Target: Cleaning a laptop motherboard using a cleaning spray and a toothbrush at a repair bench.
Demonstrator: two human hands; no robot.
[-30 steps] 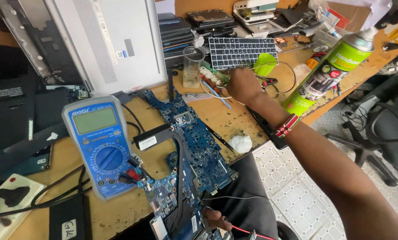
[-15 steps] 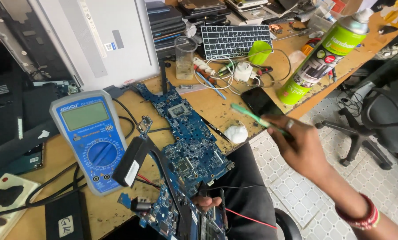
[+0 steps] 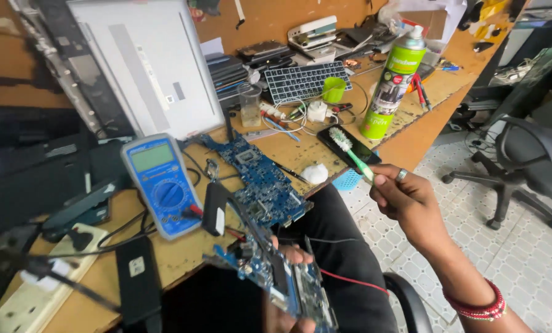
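The right hand [image 3: 411, 200] is closed around the handle of a green toothbrush [image 3: 353, 155], bristles up and pointing back toward the bench [image 3: 300, 157], held out in the air off the bench's front edge. The left hand [image 3: 294, 256] sits low in the view, gripping a blue circuit board [image 3: 288, 283] from beneath with fingertips curled over its edge; how firmly it grips I cannot quite tell, since most of that hand is hidden behind the board. A red wire trails from the board across the lap.

A second blue board [image 3: 260, 182] lies on the bench just above the held one, with a blue multimeter [image 3: 159, 185] to its left and a white wad [image 3: 316, 174] to its right. A green spray can [image 3: 390, 83] stands well beyond it.

This looks like brush-cleaning of the held board, brush fetched but not yet applied. The next move calls for bringing the bristles down onto the board, held steady and tilted toward them.
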